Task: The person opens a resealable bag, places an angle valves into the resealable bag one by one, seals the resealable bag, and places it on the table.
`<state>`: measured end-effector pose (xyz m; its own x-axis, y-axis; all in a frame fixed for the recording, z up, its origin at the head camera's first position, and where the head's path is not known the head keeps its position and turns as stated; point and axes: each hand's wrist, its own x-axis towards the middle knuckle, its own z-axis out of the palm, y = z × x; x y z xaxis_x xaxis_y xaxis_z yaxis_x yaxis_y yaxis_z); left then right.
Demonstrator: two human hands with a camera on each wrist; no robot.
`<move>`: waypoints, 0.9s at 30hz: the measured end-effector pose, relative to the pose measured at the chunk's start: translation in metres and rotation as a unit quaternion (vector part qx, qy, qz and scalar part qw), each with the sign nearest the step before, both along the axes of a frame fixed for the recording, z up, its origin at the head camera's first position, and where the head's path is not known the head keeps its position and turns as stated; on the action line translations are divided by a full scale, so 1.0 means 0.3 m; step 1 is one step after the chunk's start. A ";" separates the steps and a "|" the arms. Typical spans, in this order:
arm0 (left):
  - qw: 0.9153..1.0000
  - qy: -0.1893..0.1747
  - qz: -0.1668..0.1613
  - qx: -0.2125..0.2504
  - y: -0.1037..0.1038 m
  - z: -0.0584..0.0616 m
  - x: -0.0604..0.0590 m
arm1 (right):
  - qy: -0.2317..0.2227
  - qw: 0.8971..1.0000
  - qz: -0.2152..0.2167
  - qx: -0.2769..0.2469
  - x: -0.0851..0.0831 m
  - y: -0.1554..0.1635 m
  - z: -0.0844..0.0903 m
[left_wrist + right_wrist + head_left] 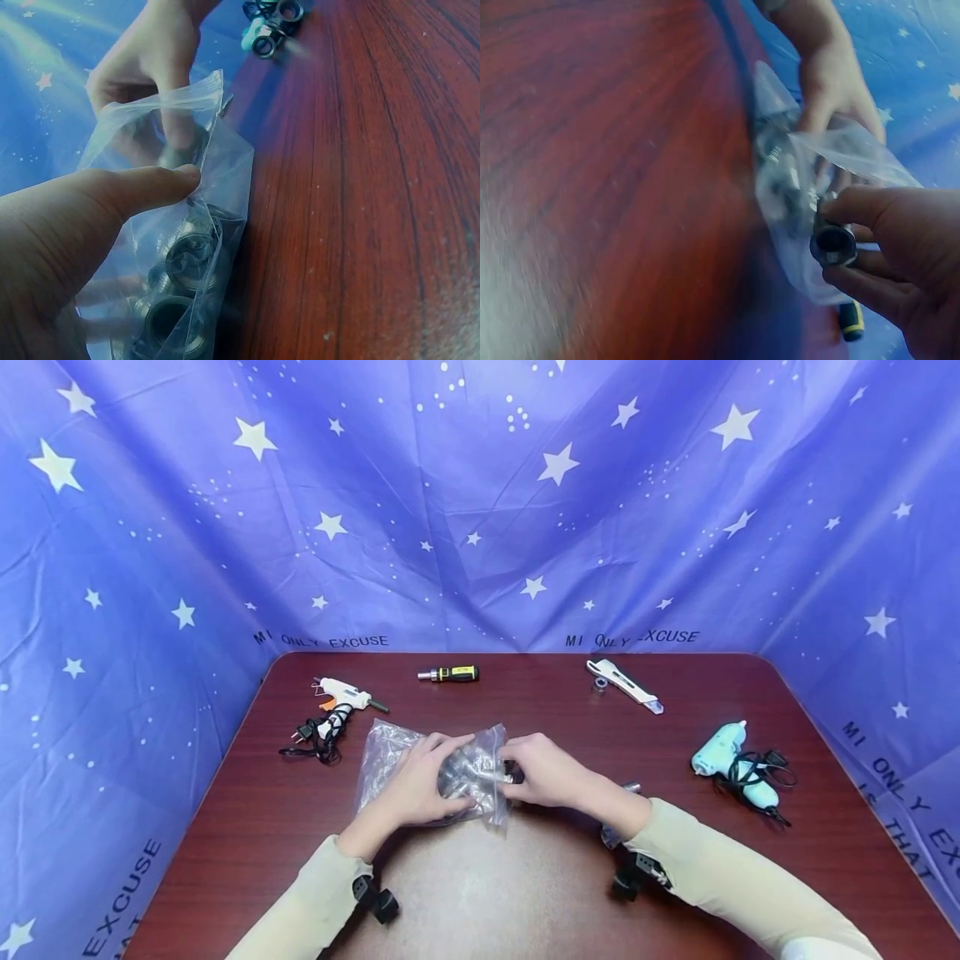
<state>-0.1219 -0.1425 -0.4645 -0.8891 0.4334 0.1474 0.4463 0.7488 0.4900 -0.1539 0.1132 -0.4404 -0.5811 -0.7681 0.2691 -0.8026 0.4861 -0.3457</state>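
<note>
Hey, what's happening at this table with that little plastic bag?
A person sits at a dark red table handling a clear plastic bag of metal fittings. The left hand pinches the bag's edge, while the right hand holds one round metal fitting at the bag's mouth. Around them lie a white glue gun, a teal glue gun, a screwdriver and a white utility knife, all untouched.

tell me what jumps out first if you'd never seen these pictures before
Both hands meet mid-table over a clear plastic bag of metal fittings: the left hand grips the bag, while the right hand pinches a dark round fitting at its open mouth. A white glue gun lies far left, a pale green glue gun to the right, and a star-printed blue cloth surrounds the dark red table.
</note>
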 end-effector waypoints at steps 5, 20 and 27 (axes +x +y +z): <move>1.000 -0.004 0.002 0.001 -0.003 0.006 -0.003 | -0.008 1.000 -0.024 -0.004 0.013 -0.047 -0.033; 1.000 -0.017 -0.002 0.008 -0.004 0.018 -0.003 | -0.044 0.999 -0.015 -0.015 0.027 -0.053 -0.038; 1.000 -0.022 -0.002 0.012 -0.002 0.019 -0.001 | -0.095 0.995 -0.001 -0.019 0.018 -0.050 -0.044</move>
<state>-0.1222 -0.1430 -0.4589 -0.8929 0.4342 0.1191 0.4274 0.7344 0.5272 -0.1486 0.0981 -0.4537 -0.6249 -0.7589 0.1831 -0.7210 0.4710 -0.5083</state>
